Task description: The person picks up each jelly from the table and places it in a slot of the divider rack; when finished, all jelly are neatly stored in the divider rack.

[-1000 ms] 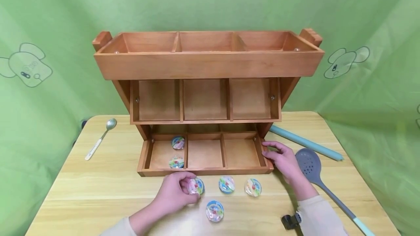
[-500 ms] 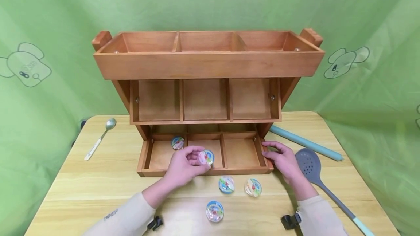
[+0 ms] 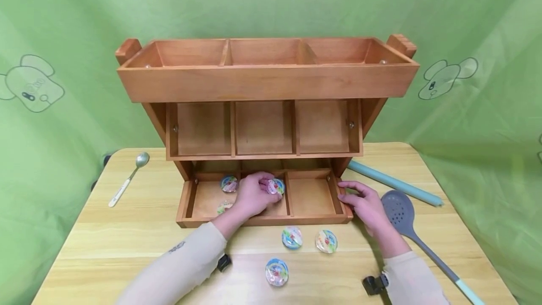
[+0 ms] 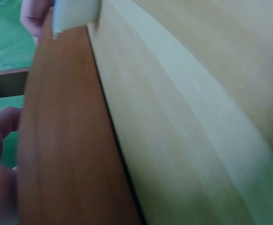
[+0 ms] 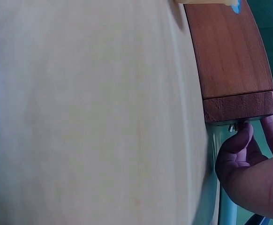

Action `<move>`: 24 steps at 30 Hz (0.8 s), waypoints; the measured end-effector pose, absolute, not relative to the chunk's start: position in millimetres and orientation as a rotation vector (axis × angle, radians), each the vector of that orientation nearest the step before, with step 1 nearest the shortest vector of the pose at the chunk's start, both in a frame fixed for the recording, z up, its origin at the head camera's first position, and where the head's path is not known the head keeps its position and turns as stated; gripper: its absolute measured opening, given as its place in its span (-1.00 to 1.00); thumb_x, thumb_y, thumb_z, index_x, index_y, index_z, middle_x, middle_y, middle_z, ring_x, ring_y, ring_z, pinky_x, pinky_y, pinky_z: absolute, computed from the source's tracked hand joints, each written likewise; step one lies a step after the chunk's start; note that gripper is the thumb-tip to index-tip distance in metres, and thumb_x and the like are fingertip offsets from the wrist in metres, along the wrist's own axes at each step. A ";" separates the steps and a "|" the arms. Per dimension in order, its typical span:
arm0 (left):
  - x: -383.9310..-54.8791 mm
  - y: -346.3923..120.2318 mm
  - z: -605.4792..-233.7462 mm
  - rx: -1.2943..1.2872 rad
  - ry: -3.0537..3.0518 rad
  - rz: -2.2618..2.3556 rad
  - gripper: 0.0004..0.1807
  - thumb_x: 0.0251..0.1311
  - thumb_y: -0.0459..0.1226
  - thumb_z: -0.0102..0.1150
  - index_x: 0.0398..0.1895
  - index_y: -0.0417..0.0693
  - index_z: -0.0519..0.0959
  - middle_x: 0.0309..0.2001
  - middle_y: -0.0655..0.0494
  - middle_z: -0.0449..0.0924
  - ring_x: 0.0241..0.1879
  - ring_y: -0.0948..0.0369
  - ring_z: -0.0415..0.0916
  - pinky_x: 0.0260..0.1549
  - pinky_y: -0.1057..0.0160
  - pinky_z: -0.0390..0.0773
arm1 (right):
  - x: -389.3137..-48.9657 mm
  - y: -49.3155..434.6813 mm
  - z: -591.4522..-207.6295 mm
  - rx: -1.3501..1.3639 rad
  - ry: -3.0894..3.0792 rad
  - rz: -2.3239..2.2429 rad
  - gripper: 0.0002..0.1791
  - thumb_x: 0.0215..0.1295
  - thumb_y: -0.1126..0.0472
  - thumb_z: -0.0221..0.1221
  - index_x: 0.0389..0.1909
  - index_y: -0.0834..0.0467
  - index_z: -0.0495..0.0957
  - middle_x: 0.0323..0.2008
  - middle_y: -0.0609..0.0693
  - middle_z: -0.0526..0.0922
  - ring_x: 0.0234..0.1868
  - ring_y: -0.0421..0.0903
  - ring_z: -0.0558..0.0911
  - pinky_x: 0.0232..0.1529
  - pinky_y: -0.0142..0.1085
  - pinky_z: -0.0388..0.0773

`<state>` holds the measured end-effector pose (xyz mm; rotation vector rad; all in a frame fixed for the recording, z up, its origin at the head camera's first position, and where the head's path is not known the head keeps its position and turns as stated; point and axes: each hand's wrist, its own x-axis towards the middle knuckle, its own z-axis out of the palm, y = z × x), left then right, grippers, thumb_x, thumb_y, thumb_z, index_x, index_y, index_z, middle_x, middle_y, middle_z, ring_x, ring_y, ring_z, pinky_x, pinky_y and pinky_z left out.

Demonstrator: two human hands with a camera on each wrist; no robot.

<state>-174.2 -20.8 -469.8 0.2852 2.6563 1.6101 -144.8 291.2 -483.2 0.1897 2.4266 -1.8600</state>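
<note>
My left hand (image 3: 252,196) pinches a small round jelly cup (image 3: 277,185) with a printed lid, over the middle compartment of the lowest tray of a wooden three-tier rack (image 3: 267,84). Two similar cups lie in that tray's left compartment: one at the back (image 3: 229,183), and a front cup (image 3: 224,207) partly hidden by the hand. In front of the rack, three cups lie on the table: a left cup (image 3: 292,238), a right cup (image 3: 326,241) and a nearer cup (image 3: 277,272). My right hand (image 3: 366,207) grips the lowest tray's right end wall, its thumb outside.
A spoon (image 3: 129,179) lies at left on the wooden table (image 3: 114,244). To the right lie a blue-green rod (image 3: 395,183) and a grey slotted skimmer (image 3: 398,211). The middle tier (image 3: 263,128) overhangs the lowest tray.
My left hand has lifted a jelly cup from the table in front of the rack and carried it up and right, over the lowest tray's middle compartment. The right hand has stayed in place.
</note>
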 end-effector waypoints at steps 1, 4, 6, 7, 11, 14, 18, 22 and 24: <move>-175.9 -19.4 -471.6 0.278 2.678 1.586 -0.47 -0.20 -0.32 0.62 -0.06 -0.20 0.66 -0.35 0.13 0.59 -0.33 0.22 0.58 -0.34 0.32 0.60 | -145.0 291.1 -483.2 0.189 2.425 -1.861 -0.56 0.34 0.31 0.24 0.21 0.33 0.50 0.19 0.27 0.46 -0.17 -0.15 0.63 -0.17 -0.31 0.61; -179.0 -16.8 -477.0 0.259 2.717 1.536 -0.47 -0.21 -0.30 0.62 -0.08 -0.19 0.66 -0.37 0.15 0.59 -0.34 0.22 0.57 -0.35 0.31 0.58 | -145.5 290.6 -482.3 0.185 2.420 -1.864 -0.56 0.34 0.31 0.24 0.21 0.34 0.49 0.18 0.28 0.46 -0.17 -0.14 0.63 -0.17 -0.31 0.61; -180.6 -15.9 -479.8 0.251 2.723 1.525 -0.48 -0.21 -0.30 0.62 -0.09 -0.20 0.66 -0.37 0.14 0.59 -0.34 0.22 0.55 -0.35 0.30 0.57 | -145.4 290.2 -480.9 0.190 2.414 -1.870 -0.55 0.34 0.31 0.24 0.21 0.34 0.49 0.18 0.29 0.46 -0.17 -0.15 0.63 -0.18 -0.31 0.61; -181.1 -15.6 -480.6 0.251 2.726 1.517 -0.48 -0.21 -0.30 0.62 -0.09 -0.20 0.66 -0.37 0.14 0.59 -0.34 0.23 0.55 -0.35 0.30 0.56 | -145.2 290.1 -480.0 0.194 2.410 -1.875 -0.55 0.34 0.31 0.24 0.22 0.35 0.49 0.19 0.29 0.46 -0.17 -0.15 0.63 -0.18 -0.32 0.61; -183.8 -13.8 -481.9 0.249 2.734 1.496 -0.49 -0.20 -0.28 0.63 -0.10 -0.18 0.66 -0.37 0.14 0.59 -0.35 0.25 0.53 -0.34 0.29 0.56 | -145.3 290.5 -477.7 0.201 2.401 -1.885 -0.54 0.35 0.32 0.24 0.23 0.35 0.47 0.21 0.30 0.44 -0.17 -0.16 0.63 -0.18 -0.32 0.61; -185.1 -12.6 -482.5 0.229 2.728 1.519 -0.50 -0.19 -0.27 0.63 -0.11 -0.16 0.66 -0.38 0.14 0.58 -0.36 0.27 0.52 -0.36 0.30 0.56 | -145.7 290.9 -477.5 0.203 2.402 -1.878 -0.54 0.35 0.32 0.24 0.24 0.35 0.47 0.22 0.29 0.44 -0.17 -0.18 0.62 -0.17 -0.33 0.60; -186.0 -11.2 -484.1 0.194 2.712 1.587 -0.52 -0.17 -0.29 0.63 -0.12 -0.19 0.65 -0.38 0.10 0.57 -0.37 0.26 0.51 -0.39 0.30 0.55 | -145.1 290.1 -476.9 0.209 2.394 -1.877 -0.53 0.35 0.32 0.24 0.24 0.34 0.47 0.23 0.28 0.43 -0.16 -0.19 0.62 -0.16 -0.34 0.60; -186.7 -9.1 -484.8 0.164 2.725 1.624 -0.53 -0.17 -0.29 0.63 -0.15 -0.21 0.65 -0.40 0.09 0.59 -0.40 0.27 0.52 -0.42 0.30 0.55 | -144.2 289.2 -475.9 0.214 2.385 -1.887 -0.52 0.35 0.32 0.24 0.25 0.35 0.46 0.24 0.29 0.42 -0.17 -0.19 0.61 -0.16 -0.34 0.59; -187.3 -8.0 -485.0 0.156 2.737 1.629 -0.54 -0.19 -0.28 0.63 -0.17 -0.21 0.65 -0.41 0.09 0.59 -0.41 0.27 0.53 -0.42 0.31 0.55 | -144.2 288.9 -475.8 0.216 2.387 -1.888 -0.52 0.34 0.32 0.24 0.25 0.36 0.46 0.23 0.31 0.43 -0.17 -0.19 0.61 -0.16 -0.34 0.59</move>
